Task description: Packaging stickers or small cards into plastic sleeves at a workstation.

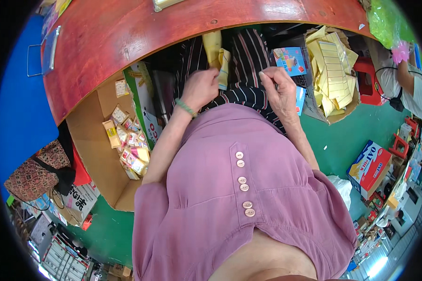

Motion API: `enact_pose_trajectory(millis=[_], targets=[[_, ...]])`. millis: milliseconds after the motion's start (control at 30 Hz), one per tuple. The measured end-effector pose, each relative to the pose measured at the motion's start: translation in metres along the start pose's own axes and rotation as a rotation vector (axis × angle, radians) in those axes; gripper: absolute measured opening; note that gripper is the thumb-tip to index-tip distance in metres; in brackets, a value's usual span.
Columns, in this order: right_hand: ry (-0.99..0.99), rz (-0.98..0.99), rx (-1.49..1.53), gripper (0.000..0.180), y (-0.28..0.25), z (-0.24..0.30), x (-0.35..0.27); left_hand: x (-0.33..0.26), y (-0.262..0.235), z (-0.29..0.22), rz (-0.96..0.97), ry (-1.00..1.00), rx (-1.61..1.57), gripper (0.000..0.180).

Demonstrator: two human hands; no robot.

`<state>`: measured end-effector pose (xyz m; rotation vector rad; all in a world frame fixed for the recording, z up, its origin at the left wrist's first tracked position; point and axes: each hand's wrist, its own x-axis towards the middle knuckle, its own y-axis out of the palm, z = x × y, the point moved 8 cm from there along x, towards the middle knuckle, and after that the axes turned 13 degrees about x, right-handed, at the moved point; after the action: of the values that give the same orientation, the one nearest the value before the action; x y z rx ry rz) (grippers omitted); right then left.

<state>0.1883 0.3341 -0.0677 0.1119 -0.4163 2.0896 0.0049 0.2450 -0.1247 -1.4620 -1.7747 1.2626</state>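
Left fingers [214, 75]: partly hidden | red table [108, 40]: cut off | far-right goods [366, 244]: too small

At right, a red-and-blue carton [376, 171] rests on the green floor [330, 133] near a red stool [399, 146].

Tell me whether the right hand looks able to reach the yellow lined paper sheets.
Probably yes: the yellow lined paper sheets lie heaped and uncovered, right of the right hand, with seemingly only the near wall of the open cardboard box between.
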Motion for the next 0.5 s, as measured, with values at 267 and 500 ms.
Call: enact_pose_trajectory(millis=[267, 500], targets=[[0.121, 0.241, 0.016, 0.013, 0.052, -0.018, 0.019, -0.078, -0.034, 0.038, -0.037, -0.071, -0.315, 0.015], [0.029, 0.429, -0.136, 0.043, 0.088, -0.021, 0.030, -0.115, -0.011, 0.076, -0.014, -0.284, -0.567, 0.013]])
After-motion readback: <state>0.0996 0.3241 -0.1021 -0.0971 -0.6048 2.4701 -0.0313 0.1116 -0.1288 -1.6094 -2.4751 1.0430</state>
